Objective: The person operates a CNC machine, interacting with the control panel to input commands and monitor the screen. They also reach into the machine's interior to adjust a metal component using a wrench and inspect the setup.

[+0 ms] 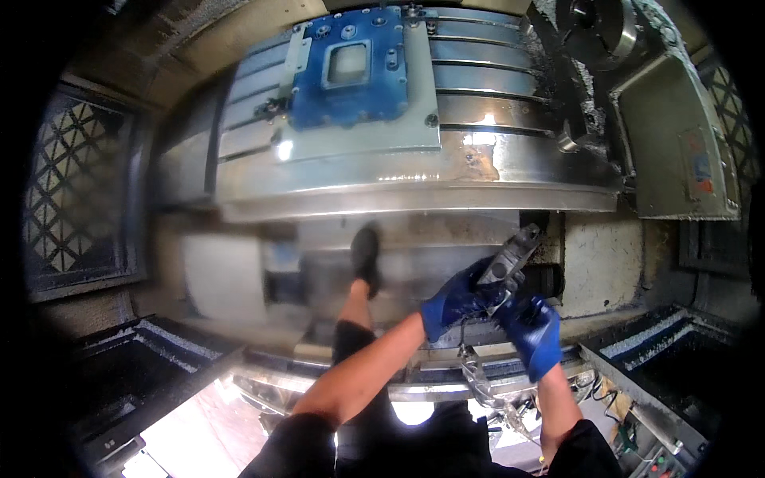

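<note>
Both of my hands wear blue gloves and meet right of the middle, in front of a machine table. My left hand (pixel 458 301) is closed round a long, bare-metal machined part (pixel 510 256), whose far end sticks up to the right past the fingers. My right hand (pixel 531 328) is closed at the part's near end; its fingertips are partly hidden there. The part is tilted, off the table. Just below my hands, a second grey metal piece (pixel 472 370) of irregular shape lies by the front rail.
Beyond my hands stands the slotted metal table (pixel 494 107), bearing a pale plate (pixel 418 137) with a blue fixture plate (pixel 307 95) on top. A round chuck (pixel 594 32) is at the far right, beside a beige housing (pixel 673 135). My shoe (pixel 365 251) is inside the machine.
</note>
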Tool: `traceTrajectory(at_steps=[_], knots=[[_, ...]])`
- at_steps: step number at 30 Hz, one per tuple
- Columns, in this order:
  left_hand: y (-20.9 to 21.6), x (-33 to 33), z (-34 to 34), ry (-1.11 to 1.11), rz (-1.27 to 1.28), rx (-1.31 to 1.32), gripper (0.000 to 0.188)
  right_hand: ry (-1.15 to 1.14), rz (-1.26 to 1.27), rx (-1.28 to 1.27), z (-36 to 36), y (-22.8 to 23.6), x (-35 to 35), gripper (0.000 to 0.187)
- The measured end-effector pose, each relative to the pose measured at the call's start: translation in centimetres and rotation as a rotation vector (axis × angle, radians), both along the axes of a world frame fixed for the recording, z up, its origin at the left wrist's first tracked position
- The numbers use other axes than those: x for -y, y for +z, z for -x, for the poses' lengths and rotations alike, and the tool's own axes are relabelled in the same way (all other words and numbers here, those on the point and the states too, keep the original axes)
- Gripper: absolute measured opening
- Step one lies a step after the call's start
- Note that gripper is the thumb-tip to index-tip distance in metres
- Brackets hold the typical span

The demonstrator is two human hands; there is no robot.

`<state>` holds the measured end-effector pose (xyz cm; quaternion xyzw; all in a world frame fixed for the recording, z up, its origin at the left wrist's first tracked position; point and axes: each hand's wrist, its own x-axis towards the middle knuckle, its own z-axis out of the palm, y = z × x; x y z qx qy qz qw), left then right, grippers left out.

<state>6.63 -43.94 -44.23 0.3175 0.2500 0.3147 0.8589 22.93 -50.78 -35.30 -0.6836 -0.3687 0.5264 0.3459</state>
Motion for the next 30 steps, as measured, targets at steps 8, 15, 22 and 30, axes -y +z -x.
traceTrajectory(at_steps=[8, 15, 22, 30], knots=[[-1.8, -3.5, 2.7, 0.096, 0.054, -0.126, 0.078, 0.064, -0.018, 0.066, 2.5, -2.8, -6.2, 0.009], [-0.7, -4.8, 5.6, 0.201, 0.034, -0.107, 0.075, 0.113, -0.030, 0.010, 4.2, -1.6, -8.0, 0.011], [-1.1, -5.5, 6.2, 0.159, -0.004, -0.144, 0.073, -0.082, -0.053, -0.117, 5.0, -2.8, -8.2, 0.013], [-1.0, -6.2, 5.0, 0.175, 0.044, -0.163, 0.072, -0.069, -0.061, -0.183, 4.0, -3.8, -8.2, 0.012]])
